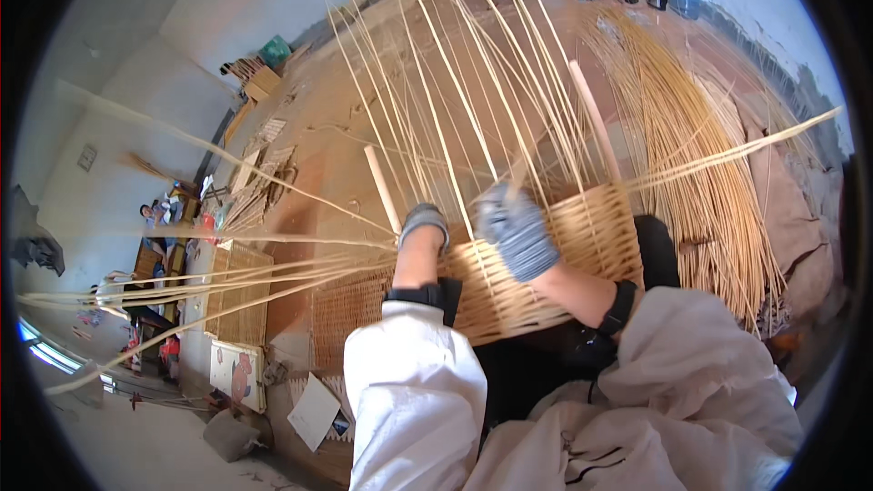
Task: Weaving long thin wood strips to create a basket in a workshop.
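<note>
1. Left hand (425,222): fitted with grey glove (430,215), short cuff.
2. Right hand (516,231): fitted with grey knit glove (527,249), ribbed toward the wrist.
3. Forearms: black left band (416,295); black right band (619,306).
4. Upper garment (414,391): off-white, loose, creased sleeves; dark linear details at lower front.
5. Legwear (546,361): black.

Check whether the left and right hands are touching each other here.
Apart. The head view shows a visible gap between the left hand and right hand, with basket weave showing between them.
</note>
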A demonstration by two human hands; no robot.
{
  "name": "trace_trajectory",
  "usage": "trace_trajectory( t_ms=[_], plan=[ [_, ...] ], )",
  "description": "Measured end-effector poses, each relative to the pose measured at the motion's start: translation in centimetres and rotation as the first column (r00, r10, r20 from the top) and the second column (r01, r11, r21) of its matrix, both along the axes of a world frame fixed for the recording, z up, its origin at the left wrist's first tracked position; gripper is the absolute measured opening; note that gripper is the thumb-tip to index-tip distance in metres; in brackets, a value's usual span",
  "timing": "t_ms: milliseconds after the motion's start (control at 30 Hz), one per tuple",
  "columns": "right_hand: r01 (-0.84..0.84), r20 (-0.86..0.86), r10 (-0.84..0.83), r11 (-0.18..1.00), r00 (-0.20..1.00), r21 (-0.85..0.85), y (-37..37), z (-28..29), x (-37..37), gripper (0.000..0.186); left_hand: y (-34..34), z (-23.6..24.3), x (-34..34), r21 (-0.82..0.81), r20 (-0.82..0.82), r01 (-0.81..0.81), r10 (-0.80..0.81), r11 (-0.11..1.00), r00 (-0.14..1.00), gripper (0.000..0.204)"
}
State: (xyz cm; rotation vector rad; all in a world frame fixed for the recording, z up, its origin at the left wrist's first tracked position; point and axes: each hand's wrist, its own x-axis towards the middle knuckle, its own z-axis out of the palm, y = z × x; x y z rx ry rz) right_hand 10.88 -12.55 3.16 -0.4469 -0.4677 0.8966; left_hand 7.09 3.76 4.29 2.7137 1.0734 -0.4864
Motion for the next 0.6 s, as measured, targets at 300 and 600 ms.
trace_trajectory(
  t_ms=[300,600],
  plan=[
    [0.696,0.981,0.056,0.697,0.187,-0.173,-1.4,0.5,9.1,0.038,-7.4,0.0,-0.9,-0.176,0.133,-0.075,0.099,0.981,0.986,0.065],
    [0.402,-0.136,-0.474,0.841,0.87,-0.362,-8.9,-1.5,11.0,0.033,-7.8,1.7,2.1,0.3,0.307,0.06,-0.156,0.952,0.939,0.052]
  ],
)
